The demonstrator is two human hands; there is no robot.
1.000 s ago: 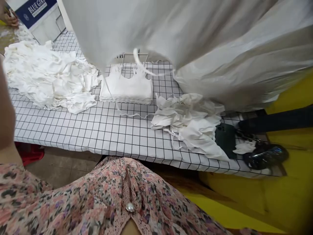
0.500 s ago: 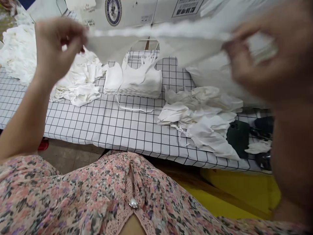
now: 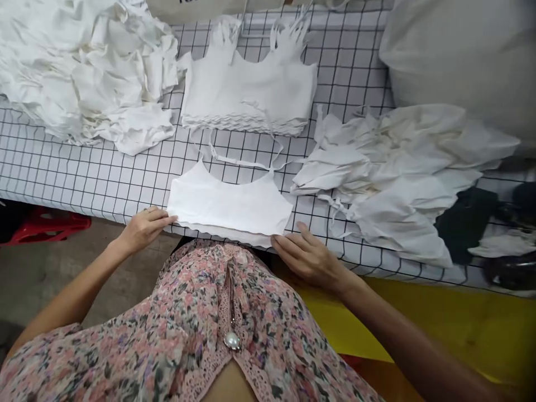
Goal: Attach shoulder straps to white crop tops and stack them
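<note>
A white bralette [image 3: 230, 198] with thin straps lies flat near the table's front edge, its straps stretched away from me. My left hand [image 3: 144, 228] has closed fingers at its lower left corner. At the lower right corner, my right hand [image 3: 307, 257] grips the hem with its front fingers, the outer finger spread away; its thumb is hidden. Along the bottom, a second layer of cloth peeks out below the upper one. Just beyond lies a neat stack of white bralettes [image 3: 251, 92], their straps pointing to the back.
A large heap of loose white garments [image 3: 96, 72] covers the back left. To the right lies a crumpled pile of white garments [image 3: 389, 178], beside a dark phone [image 3: 467, 223]. A big white bag [image 3: 460, 50] stands behind. Beneath the checked tablecloth [image 3: 125, 184] is a red stool [image 3: 50, 223].
Both hands have come down from in front of my face to the table edge. The white bralette, held stretched in the air before, now lies flat. My view has tilted downward.
</note>
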